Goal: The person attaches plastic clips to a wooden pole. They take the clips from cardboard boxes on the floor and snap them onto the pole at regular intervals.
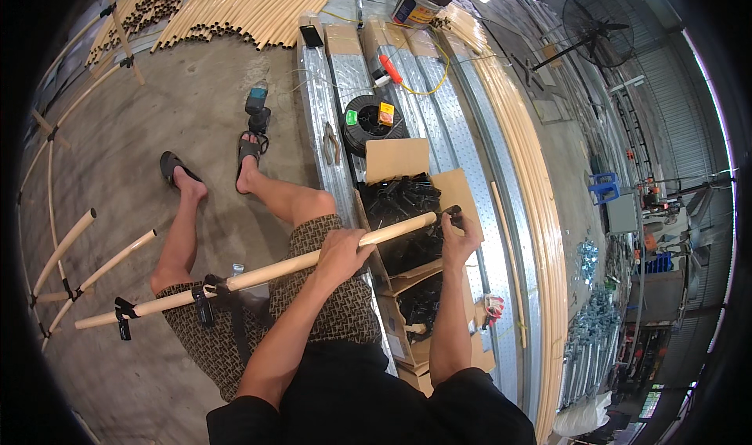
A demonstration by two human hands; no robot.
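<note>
A long beige tube (258, 273) lies slantwise across my lap, its right end raised over an open cardboard box. My left hand (342, 255) is wrapped round it, right of its middle. At the right end, my right hand (460, 240) pinches a small black fitting (450, 211) against the tube's mouth; the fingers partly hide how far it is on. Farther left, a black clamp-like fitting (204, 304) and another black fitting (124, 318) sit around the tube. The box beneath holds many loose black parts (401, 202).
A second box with black parts (421, 300) stands nearer me. Shiny wrapped metal beams (501, 320) run alongside, bearing a black spool (362, 135), pliers (332, 143) and an orange-handled tool (389, 70). A tube frame (52, 194) stands left; tube piles (235, 14) lie far off. A bottle (256, 96) stands near my feet.
</note>
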